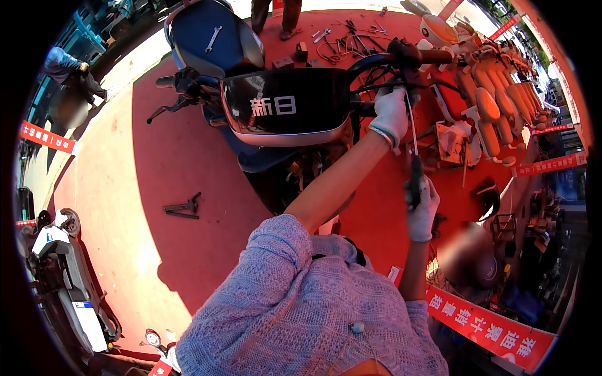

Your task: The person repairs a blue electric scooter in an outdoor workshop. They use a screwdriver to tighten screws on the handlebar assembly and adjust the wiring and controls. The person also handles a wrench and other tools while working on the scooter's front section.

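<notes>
My right hand (423, 212), in a white glove, grips the dark handle of a long screwdriver (413, 141). Its thin metal shaft points up toward the right end of the scooter's handlebar (370, 61). My left hand (391, 113), also gloved, is up beside the shaft, just under the bar and its dark cables. The left fingers are bent together, and what lies in them is hidden. Left of my forearm stands the electric scooter with a glossy black front panel (285, 103). A wrench (213, 39) lies on its dark blue seat (210, 28).
Hand tools and cables (354, 44) lie on the red floor beyond the scooter. A row of tan-seated scooters (495, 100) stands at the right. A dark metal bracket (183, 206) lies at left, and a white scooter (78, 294) is parked lower left. Two people are at the far side.
</notes>
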`<state>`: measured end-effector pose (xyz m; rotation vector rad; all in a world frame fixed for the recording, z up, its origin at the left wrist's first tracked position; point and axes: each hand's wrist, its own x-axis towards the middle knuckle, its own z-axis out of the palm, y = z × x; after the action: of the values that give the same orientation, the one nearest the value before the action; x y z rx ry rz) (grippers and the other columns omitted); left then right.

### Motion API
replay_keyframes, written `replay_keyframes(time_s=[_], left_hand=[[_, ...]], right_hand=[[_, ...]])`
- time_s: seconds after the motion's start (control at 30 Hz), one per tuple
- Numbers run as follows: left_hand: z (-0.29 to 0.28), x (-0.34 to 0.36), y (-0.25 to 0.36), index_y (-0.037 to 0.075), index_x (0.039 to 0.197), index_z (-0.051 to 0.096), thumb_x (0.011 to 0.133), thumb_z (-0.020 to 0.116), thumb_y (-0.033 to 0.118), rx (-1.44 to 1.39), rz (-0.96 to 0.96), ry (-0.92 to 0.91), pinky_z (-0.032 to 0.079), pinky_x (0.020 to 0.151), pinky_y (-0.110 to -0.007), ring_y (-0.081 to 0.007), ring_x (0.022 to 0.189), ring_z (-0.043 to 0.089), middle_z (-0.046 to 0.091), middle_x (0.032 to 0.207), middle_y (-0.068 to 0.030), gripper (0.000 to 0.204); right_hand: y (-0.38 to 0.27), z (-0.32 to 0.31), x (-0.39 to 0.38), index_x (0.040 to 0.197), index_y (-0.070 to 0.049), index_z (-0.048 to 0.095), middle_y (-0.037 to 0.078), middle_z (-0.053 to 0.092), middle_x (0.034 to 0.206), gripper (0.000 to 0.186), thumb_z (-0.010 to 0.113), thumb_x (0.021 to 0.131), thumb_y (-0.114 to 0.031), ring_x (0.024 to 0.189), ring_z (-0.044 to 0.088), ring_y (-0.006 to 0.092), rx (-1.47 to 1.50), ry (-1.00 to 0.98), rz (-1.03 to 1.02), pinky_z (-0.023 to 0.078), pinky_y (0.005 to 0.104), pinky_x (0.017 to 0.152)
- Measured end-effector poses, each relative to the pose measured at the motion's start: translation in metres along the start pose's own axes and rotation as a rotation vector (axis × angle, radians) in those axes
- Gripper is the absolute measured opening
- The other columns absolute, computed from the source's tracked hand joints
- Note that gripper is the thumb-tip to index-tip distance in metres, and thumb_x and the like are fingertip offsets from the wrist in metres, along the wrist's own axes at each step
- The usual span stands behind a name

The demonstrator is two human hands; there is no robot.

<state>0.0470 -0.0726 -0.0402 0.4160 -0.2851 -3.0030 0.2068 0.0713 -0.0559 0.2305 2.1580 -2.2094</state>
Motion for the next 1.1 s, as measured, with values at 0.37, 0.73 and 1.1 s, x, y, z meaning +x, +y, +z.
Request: replay_keyframes(time_s=[0.37,0.73,1.1], left_hand=[[0.002,-0.004,0.006,0.008,0.093,0.057,0.09,0.052,0.007,0.017,-0.019,-0.011,0.053,0.056,-0.03,-0.0178,0.06,0.061,0.062,0.076,-0.005,0.006],[0.0,-0.082,0.062,-0.004,0.113,0.054,0.094,0.051,0.015,1.003,-0.073,-0.476,0.052,0.085,-0.03,-0.0162,0.087,0.062,0.061,0.095,-0.007,0.026],[0.172,0.074,0.079,0.005,0.099,0.067,0.07,0.07,0.048,2.533,0.117,-0.978,0.051,0.077,-0.035,-0.0263,0.087,0.063,0.068,0.091,-0.0136,0.052]], right_hand=[[-0.006,-0.006,0.006,0.107,0.002,0.058,0.004,0.057,0.071,0.028,0.057,0.092,-0.023,0.048,0.041,0.0045,0.013,0.021,-0.08,0.029,0.0197,0.043],[-0.028,-0.005,0.017,0.106,0.0,0.06,-0.001,0.053,0.071,0.026,0.057,0.092,-0.022,0.053,0.042,0.0034,-0.061,0.049,-0.181,0.027,0.0183,0.046],[-0.033,-0.009,0.012,0.103,0.0,0.062,-0.002,0.056,0.074,0.024,0.062,0.088,-0.018,0.056,0.045,0.0031,-0.041,0.073,-0.236,0.031,0.0185,0.047]])
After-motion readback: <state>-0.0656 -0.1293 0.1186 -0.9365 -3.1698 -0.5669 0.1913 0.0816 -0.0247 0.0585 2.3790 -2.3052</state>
